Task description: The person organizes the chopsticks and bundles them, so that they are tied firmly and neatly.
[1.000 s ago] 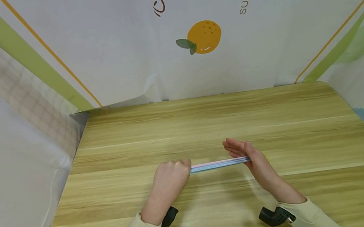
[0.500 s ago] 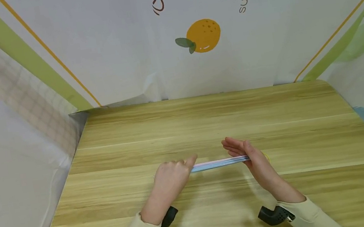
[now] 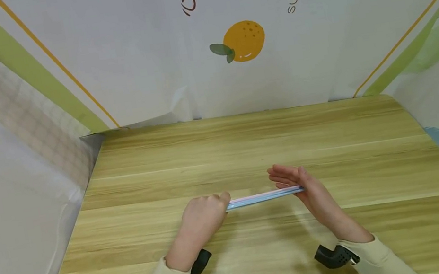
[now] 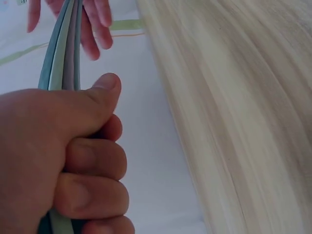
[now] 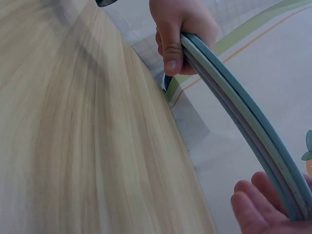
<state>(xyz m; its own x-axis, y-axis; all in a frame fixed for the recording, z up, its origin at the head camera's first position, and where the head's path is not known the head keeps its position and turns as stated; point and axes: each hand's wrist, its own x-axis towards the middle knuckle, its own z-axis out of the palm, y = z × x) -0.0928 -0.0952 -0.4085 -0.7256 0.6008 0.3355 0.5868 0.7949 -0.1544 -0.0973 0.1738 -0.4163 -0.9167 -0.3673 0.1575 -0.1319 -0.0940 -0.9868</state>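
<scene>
A bundle of long, thin pastel strips (image 3: 265, 197), blue and pink in the head view, spans between my two hands above the table. In the left wrist view the strips (image 4: 62, 53) show teal, green and mauve edges stacked side by side. My left hand (image 3: 204, 216) grips one end in a fist, and a short part emerges below the curled fingers in its wrist view. At the other end my right hand (image 3: 313, 196) has its fingers extended, the strips' end meeting the palm near the thumb. In the right wrist view the strips (image 5: 248, 112) look curved.
The wood-grain table (image 3: 247, 147) lies beneath both hands. A white cloth with a printed orange (image 3: 245, 41) hangs behind its far edge, and more cloth (image 3: 16, 188) hangs on the left. A black wrist camera (image 3: 332, 255) sits below my right hand.
My left thumb lifted from the fist and has curled back down. The left hand moved slightly left with the strips. The yellow bit behind my right hand is out of sight now.
</scene>
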